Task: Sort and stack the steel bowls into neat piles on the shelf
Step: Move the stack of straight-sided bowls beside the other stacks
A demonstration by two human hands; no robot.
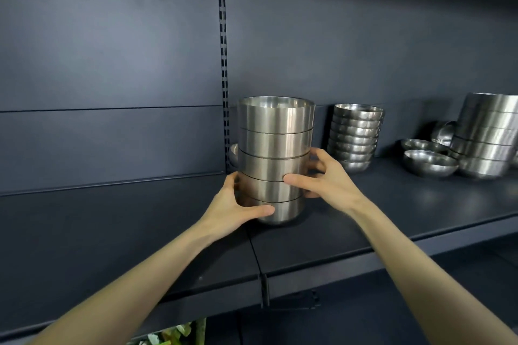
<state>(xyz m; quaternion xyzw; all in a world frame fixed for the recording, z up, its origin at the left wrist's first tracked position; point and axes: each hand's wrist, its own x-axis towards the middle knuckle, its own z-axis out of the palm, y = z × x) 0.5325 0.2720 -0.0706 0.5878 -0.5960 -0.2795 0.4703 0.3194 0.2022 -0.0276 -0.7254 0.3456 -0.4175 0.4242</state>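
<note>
Your two bare forearms reach in from the bottom corners and meet at a stack of five straight-sided steel bowls (276, 148), nested one in another and standing upright on the dark shelf (364, 221), just right of the seam between two shelf boards.

Your left hand (238, 204) grips the stack low down. Its thumb lies flat across the front of the bottom bowl, and its fingers curl round the left side, out of sight. Your right hand (322, 176) grips a little higher. Its thumb presses the front of the second bowl from the bottom, and its fingers wrap round the right side at the level of the third. Both wrists are bent slightly inward, so the palms face each other across the stack.

A rounded steel rim (233, 154) peeks out behind the stack on its left; you cannot tell what it belongs to. To the right, well apart, stands a pile of rounded bowls (354, 137) against the back panel (112, 50). Further right lie two shallow bowls (429, 162), side by side and touching. Just beside them, a taller pile of large bowls (487, 134) is cut off by the frame edge. A slotted upright (222, 64) runs up the back panel above the stack.
</note>
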